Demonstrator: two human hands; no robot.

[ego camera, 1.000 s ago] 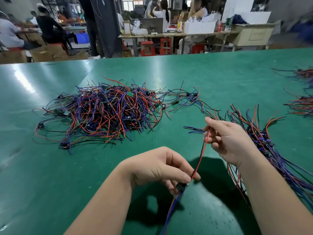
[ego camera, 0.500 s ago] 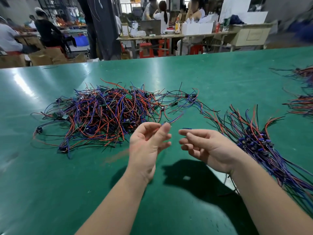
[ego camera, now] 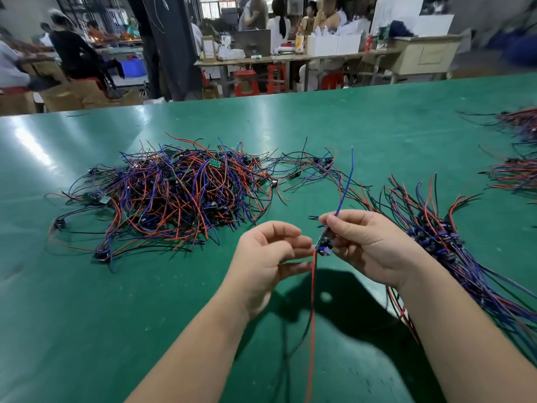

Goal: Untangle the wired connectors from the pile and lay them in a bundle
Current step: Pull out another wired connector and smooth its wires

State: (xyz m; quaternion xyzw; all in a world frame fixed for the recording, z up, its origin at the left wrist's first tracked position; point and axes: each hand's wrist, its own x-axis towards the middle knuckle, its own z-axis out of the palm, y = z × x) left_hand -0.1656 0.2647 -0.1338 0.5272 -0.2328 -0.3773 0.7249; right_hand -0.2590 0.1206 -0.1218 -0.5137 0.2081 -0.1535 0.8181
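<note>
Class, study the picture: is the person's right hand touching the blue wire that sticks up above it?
Touching. The head view shows the right hand pinching the blue wire between thumb and forefinger, with no gap.

text: none legible | labels: unreadable | signs: too blurred

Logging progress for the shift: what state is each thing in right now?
Pile: tangled.
Bundle: laid out, wires roughly aligned.
Wired connector: held up, blue wire upward, red wire hanging.
Right hand: pinches the Wired connector.
Left hand: fingers curled beside it, grip unclear.
</note>
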